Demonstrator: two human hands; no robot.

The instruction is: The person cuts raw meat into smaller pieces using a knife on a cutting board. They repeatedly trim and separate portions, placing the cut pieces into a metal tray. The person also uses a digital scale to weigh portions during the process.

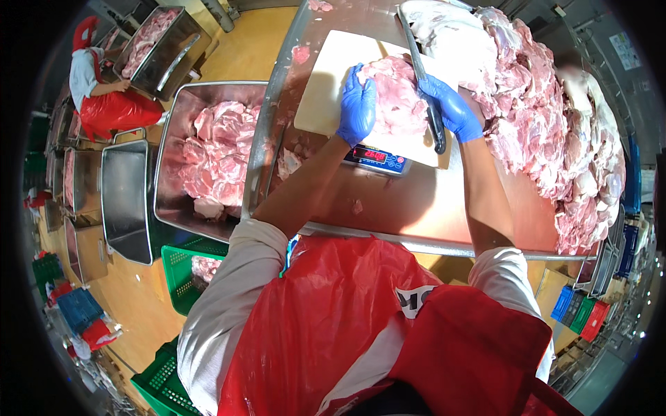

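A pale pink meat piece (393, 95) lies on a white cutting board (320, 93), above a blue digital scale (392, 163). My left hand (356, 105) in a blue glove holds the meat's left edge. My blue-gloved right hand (451, 107) is at the right edge, its fingers curled beside a long knife (435, 125) with a dark handle; exactly what they grip is unclear. The knife lies lengthwise along the meat's right side.
The steel table (402, 218) carries heaped meat (517, 97) on the right. Left stand a steel bin (215, 156) of meat, an empty trolley (125, 201) and green crates (180, 281). A co-worker (111, 104) in a red apron handles a meat trolley (177, 48) at upper left.
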